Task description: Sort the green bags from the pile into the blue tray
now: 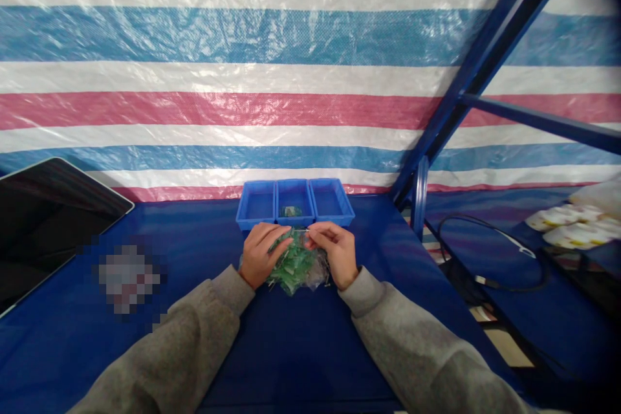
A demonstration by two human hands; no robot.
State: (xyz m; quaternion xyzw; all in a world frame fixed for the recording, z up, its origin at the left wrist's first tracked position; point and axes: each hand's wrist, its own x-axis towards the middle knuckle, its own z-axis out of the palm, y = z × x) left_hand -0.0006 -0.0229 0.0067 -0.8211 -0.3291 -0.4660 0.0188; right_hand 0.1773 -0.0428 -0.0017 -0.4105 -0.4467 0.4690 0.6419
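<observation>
A loose pile of small green and clear plastic packets (295, 266) lies on the blue table in front of me, with thin pale pieces sticking out at its edges. My left hand (262, 253) rests against the left side of the pile, its thumb apart from the fingers and nothing visibly gripped. On the right side, my right hand (336, 250) pinches a small thin pale piece (301, 230) between thumb and fingertips above the packets. Its exact kind is too small to tell.
Three joined blue bins (257, 202) stand just behind the pile; the middle one holds a few greenish packets (291, 211). A dark flat screen (58, 220) is at left, near a pixelated patch. Right are a blue metal frame (420, 200), a black cable (490, 283) and white-yellow gloves (572, 226).
</observation>
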